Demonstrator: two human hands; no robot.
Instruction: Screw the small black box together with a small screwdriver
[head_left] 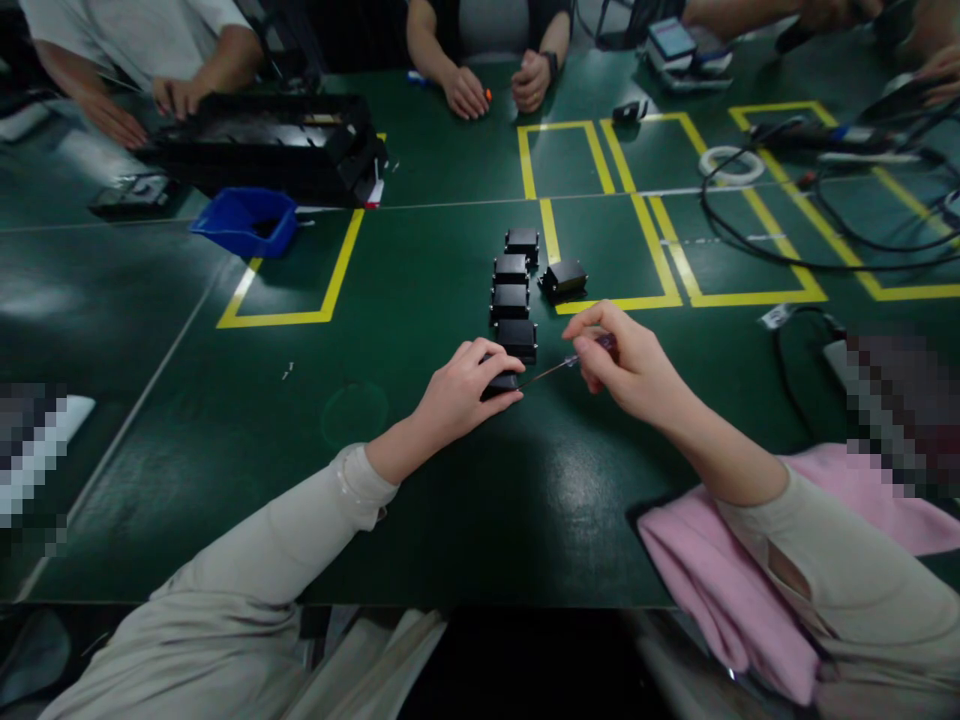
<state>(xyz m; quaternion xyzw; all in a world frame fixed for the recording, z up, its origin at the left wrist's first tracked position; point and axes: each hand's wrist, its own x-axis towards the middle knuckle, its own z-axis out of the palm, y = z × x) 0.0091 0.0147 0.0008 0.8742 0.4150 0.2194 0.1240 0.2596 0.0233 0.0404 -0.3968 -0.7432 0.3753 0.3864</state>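
My left hand (469, 388) grips a small black box (501, 382) on the green table, partly covering it. In my right hand (626, 360) is a screwdriver (551, 372), its handle closed in the fingers. The thin shaft slants down to the left, and its tip meets the right end of the held box. Beyond that box, a line of similar black boxes (511, 300) runs away from me, with small bright screws at their ends. One more black box (564, 278) sits turned to the right of the line.
A blue bin (247, 222) and a long black housing (262, 145) stand at the far left. Co-workers' hands (491, 90) rest across the table. Cables (750, 255) and a white tape ring (731, 165) lie at right. Pink cloth (720, 570) hangs over the near edge.
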